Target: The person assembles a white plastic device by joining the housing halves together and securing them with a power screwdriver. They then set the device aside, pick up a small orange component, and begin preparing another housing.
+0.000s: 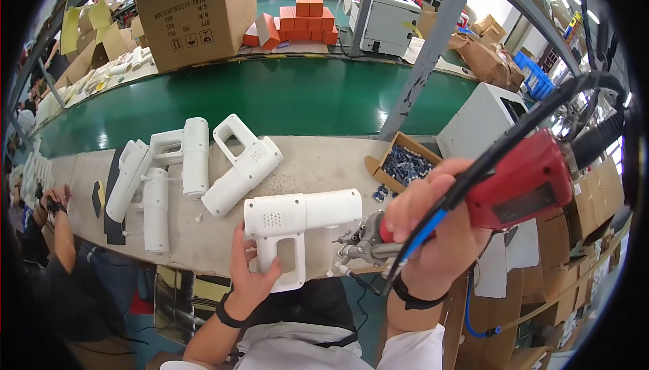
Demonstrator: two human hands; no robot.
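Note:
My left hand (249, 275) grips the handle of a white gun-shaped plastic housing (304, 212) near the table's front edge. Vent slots and several screw holes show on its upper face. My right hand (439, 228) is wrapped round a red power screwdriver (524, 181) with a black cable, a blue air tube and a metal head (368, 241). That metal head is right of the housing's handle, apart from it, and its tip is hard to make out. To the left lie several similar white housings, one of them (243, 177) nearest to the held one.
An open cardboard box (373, 166) of small dark parts stands beyond my right hand, some spilled beside it. Behind the table runs a green conveyor belt (270, 93). A grey metal post (426, 59) rises at the right. Another person's arm (64, 235) is at far left.

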